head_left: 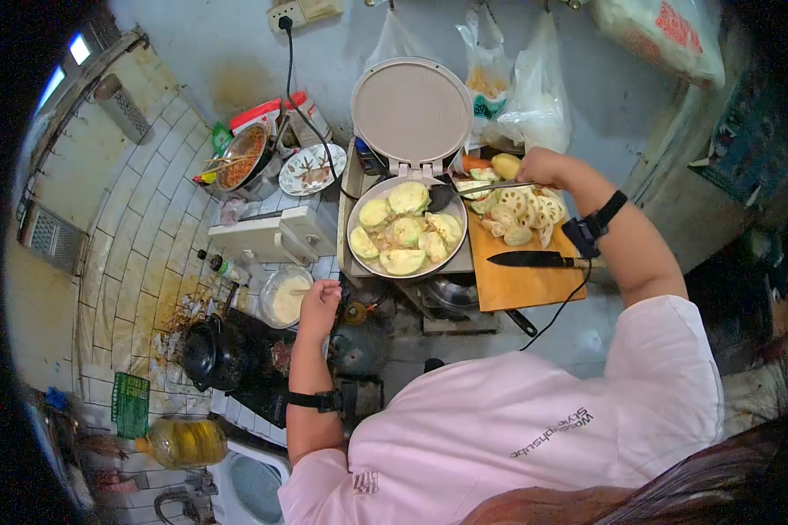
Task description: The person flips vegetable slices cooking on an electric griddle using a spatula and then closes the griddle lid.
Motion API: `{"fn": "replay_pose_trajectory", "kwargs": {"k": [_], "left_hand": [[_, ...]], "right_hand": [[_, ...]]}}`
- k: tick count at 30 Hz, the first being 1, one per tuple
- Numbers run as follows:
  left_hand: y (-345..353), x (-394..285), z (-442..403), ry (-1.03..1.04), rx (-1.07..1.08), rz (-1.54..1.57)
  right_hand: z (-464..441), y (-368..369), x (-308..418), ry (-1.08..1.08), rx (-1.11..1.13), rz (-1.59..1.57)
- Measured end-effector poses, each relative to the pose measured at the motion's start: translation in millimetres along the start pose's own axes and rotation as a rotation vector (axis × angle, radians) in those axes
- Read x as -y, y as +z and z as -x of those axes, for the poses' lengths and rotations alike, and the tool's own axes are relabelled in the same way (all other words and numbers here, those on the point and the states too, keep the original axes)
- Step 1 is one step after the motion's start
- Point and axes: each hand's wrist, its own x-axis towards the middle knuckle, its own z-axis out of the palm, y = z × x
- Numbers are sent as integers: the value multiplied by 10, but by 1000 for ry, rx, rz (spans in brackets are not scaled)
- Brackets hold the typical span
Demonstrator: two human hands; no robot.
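Observation:
My right hand grips the handle of a spatula. Its dark head is at the right rim of an open electric griddle. In the griddle lie several pale yellow-green, batter-coated slices, spread in one layer. My left hand, fingers curled together, is beside the right edge of a bowl of pale batter. A thin light stick shows at that edge; whether my fingers hold it is unclear. Under my right forearm, sliced lotus root sits on a wooden cutting board.
A black-bladed knife lies across the board. Behind are a patterned plate and a pan of reddish food. A black pot stands on the stove at left, near an oil jug. A power cord runs to the griddle.

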Motion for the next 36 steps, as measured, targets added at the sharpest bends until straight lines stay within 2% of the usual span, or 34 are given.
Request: {"fn": "replay_pose_trajectory", "kwargs": {"k": [1, 2, 4, 6, 8, 9, 12, 14, 17, 20, 21, 24, 29, 31, 36], "left_hand": [[12, 9, 7, 0, 4, -4], [20, 12, 9, -2, 12, 5], [10, -63, 32, 3, 9, 5], [-26, -189, 80, -80, 47, -23], [-51, -34, 26, -32, 55, -35], [-54, -13, 15, -57, 47, -14], [-92, -117, 25, -86, 28, 0], [-107, -100, 32, -105, 19, 2], [-126, 18, 17, -64, 26, 37], [-124, -68, 36, -57, 5, 42], [-123, -92, 47, -68, 6, 5], [-129, -56, 42, -66, 13, -31], [-169, 104, 25, -71, 26, 48], [-163, -38, 37, -105, 29, 28], [-192, 101, -24, -51, 61, 15]], "right_hand": [[-31, 81, -10, -98, -51, -19], [-48, 103, -52, -99, -51, -24], [100, 25, 85, 124, 57, -192], [154, -51, 168, 79, 81, -77], [316, 59, 237, 115, 158, -276], [136, 324, 67, 92, 158, -365], [129, 550, 33, 3, 118, -310], [174, 654, 8, -51, 100, -385], [188, 915, -84, -37, 309, -767], [295, 1151, -126, -104, 322, -957], [361, 1188, -112, -50, 338, -1014], [659, 1318, -15, 16, 239, -1096], [753, 1665, -140, -89, 134, -1131], [814, 1679, -134, -52, 105, -1181], [955, 1680, -165, -9, 49, -1193]]}}
